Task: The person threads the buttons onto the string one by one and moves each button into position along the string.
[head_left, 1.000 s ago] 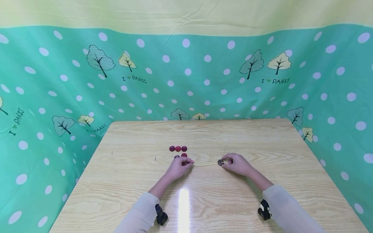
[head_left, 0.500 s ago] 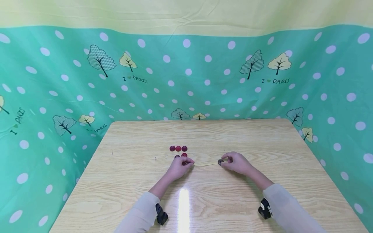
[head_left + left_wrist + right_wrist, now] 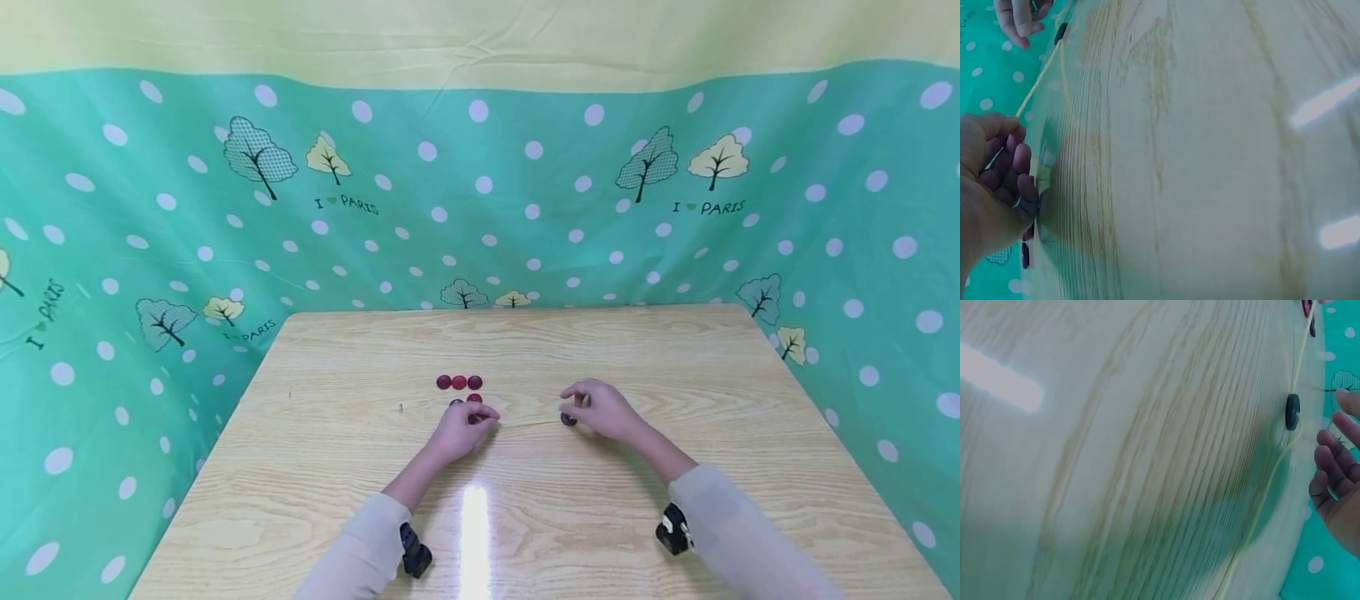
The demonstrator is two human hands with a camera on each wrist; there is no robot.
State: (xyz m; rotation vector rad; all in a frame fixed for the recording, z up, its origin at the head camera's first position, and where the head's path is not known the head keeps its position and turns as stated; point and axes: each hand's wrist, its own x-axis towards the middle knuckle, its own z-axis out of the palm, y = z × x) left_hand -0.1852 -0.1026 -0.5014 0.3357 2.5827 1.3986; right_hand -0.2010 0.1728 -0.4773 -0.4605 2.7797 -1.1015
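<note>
My left hand (image 3: 456, 435) pinches a thin yellow cord (image 3: 1039, 79) between thumb and forefinger, beside the red discs. From there the cord runs right to a dark round button (image 3: 568, 419), threaded through it. In the right wrist view the button (image 3: 1293, 412) appears edge-on at the table, and more cord (image 3: 1266, 484) trails on past it. My right hand (image 3: 604, 410) hovers just above and behind the button, apart from it, its fingers loosely bent and holding nothing.
Three red and dark red discs (image 3: 459, 382) form a row on the wooden table (image 3: 637, 350). Behind my left hand lie a red disc (image 3: 474, 399) and a dark one (image 3: 456, 403), partly hidden. A polka-dot curtain (image 3: 480, 183) surrounds the table's back and sides.
My right hand has let go of the dark button and lifted slightly up and left. The left hand has stayed in place with the cord.
</note>
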